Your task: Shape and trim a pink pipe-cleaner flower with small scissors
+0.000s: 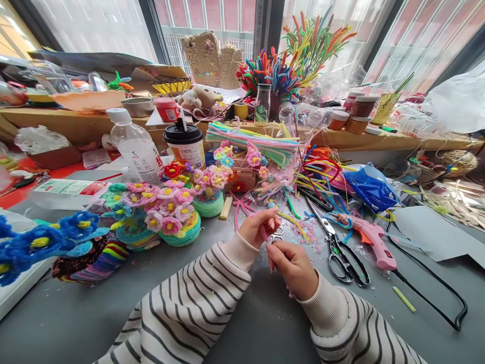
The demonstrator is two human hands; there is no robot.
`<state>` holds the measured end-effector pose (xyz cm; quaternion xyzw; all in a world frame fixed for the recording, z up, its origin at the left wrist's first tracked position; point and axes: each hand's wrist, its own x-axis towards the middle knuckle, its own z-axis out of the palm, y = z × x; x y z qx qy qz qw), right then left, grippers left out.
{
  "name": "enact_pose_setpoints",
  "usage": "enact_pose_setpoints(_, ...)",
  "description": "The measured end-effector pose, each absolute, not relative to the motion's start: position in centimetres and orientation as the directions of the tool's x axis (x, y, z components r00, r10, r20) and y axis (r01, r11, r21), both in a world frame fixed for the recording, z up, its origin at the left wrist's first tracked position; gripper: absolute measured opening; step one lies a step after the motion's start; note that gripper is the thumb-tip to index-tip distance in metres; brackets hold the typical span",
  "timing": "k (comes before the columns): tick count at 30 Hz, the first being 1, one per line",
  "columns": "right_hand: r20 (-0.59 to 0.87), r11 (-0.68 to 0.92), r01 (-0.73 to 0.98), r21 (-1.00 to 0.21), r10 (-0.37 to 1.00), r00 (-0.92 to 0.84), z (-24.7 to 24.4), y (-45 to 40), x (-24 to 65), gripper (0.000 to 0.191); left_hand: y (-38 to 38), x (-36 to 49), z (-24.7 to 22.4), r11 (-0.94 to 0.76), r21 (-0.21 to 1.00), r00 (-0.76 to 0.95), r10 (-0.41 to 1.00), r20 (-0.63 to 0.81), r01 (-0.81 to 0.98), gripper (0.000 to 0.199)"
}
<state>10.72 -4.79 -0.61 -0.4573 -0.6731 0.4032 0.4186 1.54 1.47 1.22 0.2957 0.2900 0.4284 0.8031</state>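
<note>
Pink pipe cleaner [263, 233], pinched in left hand [254, 226] and right hand [296, 265]; scissors [329, 228] to right of right hand. Risks kinking or slipping loose from uneven pulling.

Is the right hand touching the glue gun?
Apart. The head view shows the scissors and grey table between the right hand and the glue gun.

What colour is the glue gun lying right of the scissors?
Pink: the glue gun has an orange trigger; the head view shows it best.
</note>
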Motion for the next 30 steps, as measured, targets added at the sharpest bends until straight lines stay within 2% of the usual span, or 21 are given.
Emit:
enact_pose_setpoints(8, 0.138, 0.174, 0.171, -0.97, 0.969, -0.206, -0.89, -4.72, 10.64, 0.037, 1.54, 1.19, 1.25, 0.525, 0.661, 0.474, 0.835, -0.279, -0.537, 0.034)
enact_pose_setpoints(11, 0.126, 0.149, 0.121, -0.981, 0.975, -0.183, -0.83, -4.61, 10.64, 0.037, 1.21, 1.39, 1.25, 0.592, 0.644, 0.537, 0.782, -0.316, -0.484, 0.021)
enact_pose_setpoints(13, 0.133, 0.153, 0.102, -0.983, 0.973, -0.188, -0.85, -4.57, 10.63, 0.037, 0.97, 1.66, 1.08, 0.603, 0.682, 0.575, 0.754, -0.317, -0.414, 0.018)
enact_pose_setpoints(18, 0.129, 0.166, 0.135, -0.977, 0.961, -0.245, -1.06, -4.71, 10.52, 0.038, 0.88, 2.02, 0.66, 0.567, 0.723, 0.608, 0.751, -0.257, -0.395, 0.035)
enact_pose_setpoints(30, 0.117, 0.166, 0.182, -0.969, 0.96, -0.254, -0.96, -4.98, 10.44, 0.038, 1.29, 1.64, 1.15, 0.543, 0.714, 0.598, 0.772, -0.216, -0.442, 0.042)
